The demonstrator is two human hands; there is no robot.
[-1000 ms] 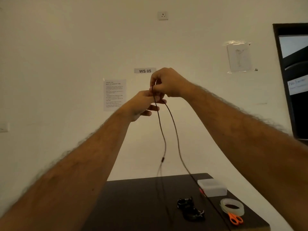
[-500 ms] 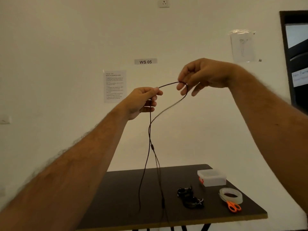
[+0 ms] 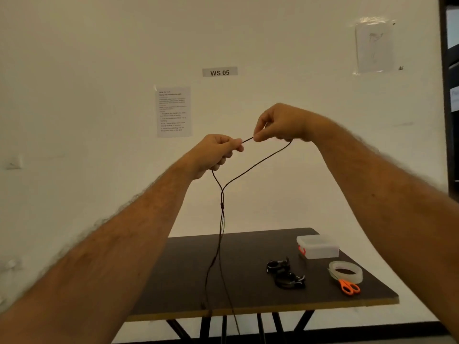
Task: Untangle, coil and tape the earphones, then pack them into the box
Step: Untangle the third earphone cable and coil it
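you are holding both arms raised in front of a pale wall, above a dark worktop (image 3: 238, 249); your left hand (image 3: 214, 152) is curling its fingers round the dark earphone cable (image 3: 221, 207), pinching it between thumb and forefinger; your right hand (image 3: 278, 124) is pinching the same cable just beside it, with a short stretch of cable running between the two hands; from your right hand the cable is looping back down and to the left, meeting the strand that is dropping from under your left hand; below that meeting point the strands are hanging together past a small dark joint, then trailing down in front of the worktop's near edge; on the worktop, to the right, a translucent lidded box (image 3: 318, 246) with a red clasp is sitting near the far edge; nearer you, a roll of clear tape (image 3: 345, 271) is lying flat, with orange-handled scissors (image 3: 349, 287) touching its near side; left of the tape, two dark coiled bundles (image 3: 285, 274) are lying close together; on the wall, a sign reading "ws 05" (image 3: 219, 72) is hanging above a printed sheet (image 3: 173, 111), and another sheet (image 3: 375, 47) is taped up at the right.
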